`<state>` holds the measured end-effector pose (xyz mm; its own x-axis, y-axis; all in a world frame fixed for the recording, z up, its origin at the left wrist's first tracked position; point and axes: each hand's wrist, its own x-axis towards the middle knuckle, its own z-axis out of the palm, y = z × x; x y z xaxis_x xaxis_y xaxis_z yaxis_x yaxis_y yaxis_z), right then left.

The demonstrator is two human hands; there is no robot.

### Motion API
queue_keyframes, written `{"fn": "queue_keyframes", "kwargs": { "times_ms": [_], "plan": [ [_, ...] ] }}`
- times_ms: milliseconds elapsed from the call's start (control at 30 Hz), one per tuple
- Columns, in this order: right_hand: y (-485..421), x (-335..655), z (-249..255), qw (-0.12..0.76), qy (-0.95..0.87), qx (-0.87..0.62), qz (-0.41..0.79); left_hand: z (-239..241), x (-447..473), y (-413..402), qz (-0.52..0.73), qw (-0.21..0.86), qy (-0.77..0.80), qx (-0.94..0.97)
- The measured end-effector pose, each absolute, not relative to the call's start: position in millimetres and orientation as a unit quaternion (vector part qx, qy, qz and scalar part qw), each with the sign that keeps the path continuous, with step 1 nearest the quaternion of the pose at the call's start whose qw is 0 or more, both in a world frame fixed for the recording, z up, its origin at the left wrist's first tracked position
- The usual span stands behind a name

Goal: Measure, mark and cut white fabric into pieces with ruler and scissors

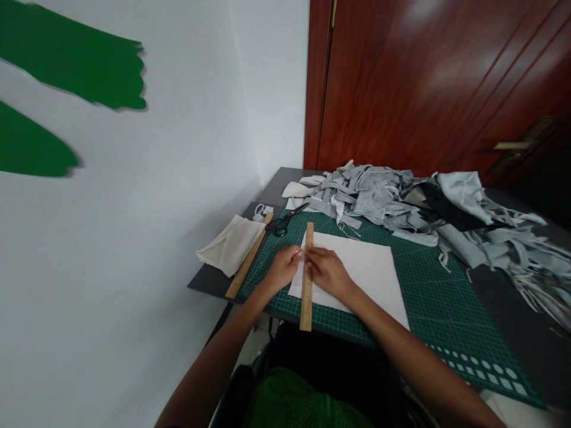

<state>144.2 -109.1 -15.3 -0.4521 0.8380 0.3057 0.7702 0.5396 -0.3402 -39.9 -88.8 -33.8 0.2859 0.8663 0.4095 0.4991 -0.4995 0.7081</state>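
Note:
A white sheet of fabric [361, 270] lies flat on the green cutting mat [428, 303]. A wooden ruler [307, 279] lies along the sheet's left edge. My left hand [283, 267] is just left of the ruler, fingers curled in a pinch at the sheet's edge. My right hand [328, 270] rests on the sheet just right of the ruler, fingers bent toward the same spot. The fingertips of both hands meet over the ruler; what they pinch is too small to make out.
A second wooden ruler [248, 258] lies at the mat's left border beside folded cream cloth [229, 244]. Black scissors [285, 221] lie at the mat's far left corner. A heap of grey fabric scraps [401, 202] covers the far and right table. Wall left, wooden door behind.

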Motion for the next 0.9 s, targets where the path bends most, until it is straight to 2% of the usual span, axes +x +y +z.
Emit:
{"fn": "queue_keyframes", "kwargs": {
  "times_ms": [233, 467, 767, 900],
  "plan": [
    [-107.1, 152.5, -16.5, 0.215, -0.873, -0.435, 0.047, -35.1, -40.3, -90.2, 0.397, 0.23, 0.45, 0.766],
    [-105.2, 151.8, -26.6, 0.209, -0.852, -0.477, 0.056, -34.6, -39.1, -89.7, 0.397, 0.236, 0.451, 0.764],
    [-105.0, 156.5, -20.6, 0.127, -0.88, -0.452, 0.074, -30.6, -39.1, -93.6, 0.393, 0.245, 0.454, 0.761],
    [-103.3, 154.6, -26.4, 0.146, -0.868, -0.468, 0.075, -30.8, -38.7, -92.4, 0.391, 0.249, 0.458, 0.758]
  ]
}}
